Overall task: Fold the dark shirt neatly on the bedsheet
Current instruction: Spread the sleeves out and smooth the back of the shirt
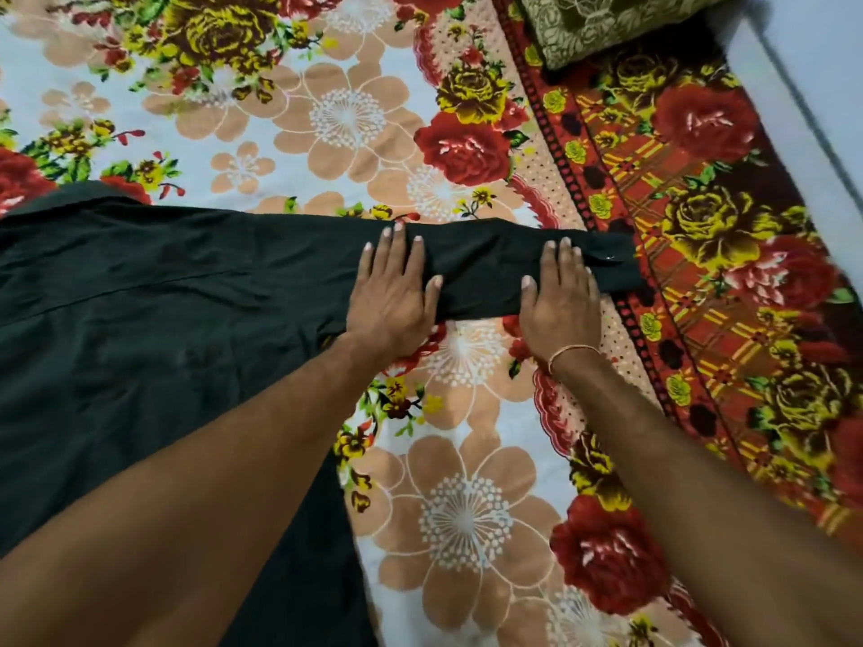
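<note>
The dark shirt (140,319) lies spread flat on the flowered bedsheet (327,123), its body filling the left half of the view. One long sleeve (481,268) stretches out to the right, ending in a buttoned cuff (616,268). My left hand (394,296) presses flat on the sleeve near the shoulder, fingers straight. My right hand (558,296) lies flat on the sleeve close to the cuff, with a thin bangle on its wrist. The shirt's lower part is hidden under my left forearm.
A red and yellow rose-patterned blanket (700,226) borders the bedsheet on the right. An olive flowered pillow (607,25) sits at the top right. A pale wall or floor strip (803,86) runs along the far right edge.
</note>
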